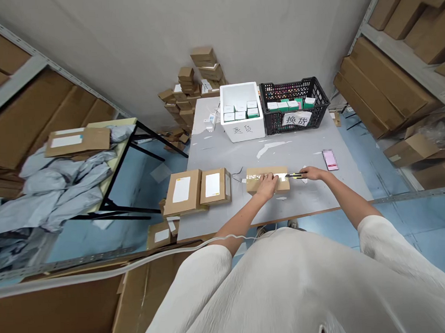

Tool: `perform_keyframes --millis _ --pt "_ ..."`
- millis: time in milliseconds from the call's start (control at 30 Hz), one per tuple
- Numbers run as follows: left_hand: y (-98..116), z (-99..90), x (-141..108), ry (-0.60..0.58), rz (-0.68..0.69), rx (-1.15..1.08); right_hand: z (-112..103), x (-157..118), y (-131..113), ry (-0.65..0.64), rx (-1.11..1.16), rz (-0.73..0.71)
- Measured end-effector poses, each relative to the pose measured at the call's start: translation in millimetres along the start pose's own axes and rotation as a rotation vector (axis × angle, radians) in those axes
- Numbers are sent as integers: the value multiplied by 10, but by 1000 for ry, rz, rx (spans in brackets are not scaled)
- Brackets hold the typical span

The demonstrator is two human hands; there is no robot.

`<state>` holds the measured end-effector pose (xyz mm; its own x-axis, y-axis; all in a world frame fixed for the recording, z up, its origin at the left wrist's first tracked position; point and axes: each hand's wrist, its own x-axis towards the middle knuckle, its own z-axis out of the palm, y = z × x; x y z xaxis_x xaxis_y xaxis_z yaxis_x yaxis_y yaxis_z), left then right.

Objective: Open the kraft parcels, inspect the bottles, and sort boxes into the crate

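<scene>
A small taped cardboard box (pixel 251 186) lies on the grey table in front of me. My left hand (pixel 267 186) is closed on its top, fingers bent over the tape and holding the box against the table. In my right hand (pixel 311 173) is a utility knife (pixel 294 175), its tip pointing left at the box's right end. The tip looks to be over the tape and white label there; whether it touches cannot be made out. To the left lie two closed cardboard boxes with white labels, a larger one (pixel 174 204) and a smaller one (pixel 208 197).
At the table's (pixel 229 221) back stand a white foam box (pixel 239 132) and a black crate (pixel 291 124), both holding small green-and-white boxes. A pink phone-like item (pixel 330 160) lies at right. Grey bags (pixel 59 180) cover a side table. A cable (pixel 149 262) crosses in front.
</scene>
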<state>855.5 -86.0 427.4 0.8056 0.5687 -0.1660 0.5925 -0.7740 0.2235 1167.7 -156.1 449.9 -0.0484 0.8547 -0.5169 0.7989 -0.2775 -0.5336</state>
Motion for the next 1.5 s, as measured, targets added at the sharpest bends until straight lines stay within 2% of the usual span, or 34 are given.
perform_keyframes --millis 67,167,267,333,433,533,667,833,933,1100,1300,1500 --pt "-14 18 1 4 0 -7 37 -67 71 -31 73 29" --pt "-18 30 5 7 9 -4 139 -107 136 -5 138 43" --pt "-2 20 6 7 8 11 231 -99 127 34 212 43" --pt "12 3 1 4 5 16 268 -97 113 12 251 67" --pt "22 -26 -10 11 1 12 305 -115 123 -32 258 103" --pt "19 -52 -15 23 0 1 338 -144 148 -49 233 76" --pt "10 -55 -14 20 -2 -50 348 -202 161 63 305 4" --pt "-32 -60 75 123 -76 -152 355 -324 190 188 535 65" --pt "-87 -94 190 147 -123 -146 412 -375 185 232 585 55" --pt "-181 -125 326 129 -102 -116 527 -445 67 294 503 5" --pt "-210 -155 351 87 -10 -86 604 -576 -114 407 188 -162" --pt "-169 -97 351 96 -3 -91 659 -564 -130 413 77 -167"
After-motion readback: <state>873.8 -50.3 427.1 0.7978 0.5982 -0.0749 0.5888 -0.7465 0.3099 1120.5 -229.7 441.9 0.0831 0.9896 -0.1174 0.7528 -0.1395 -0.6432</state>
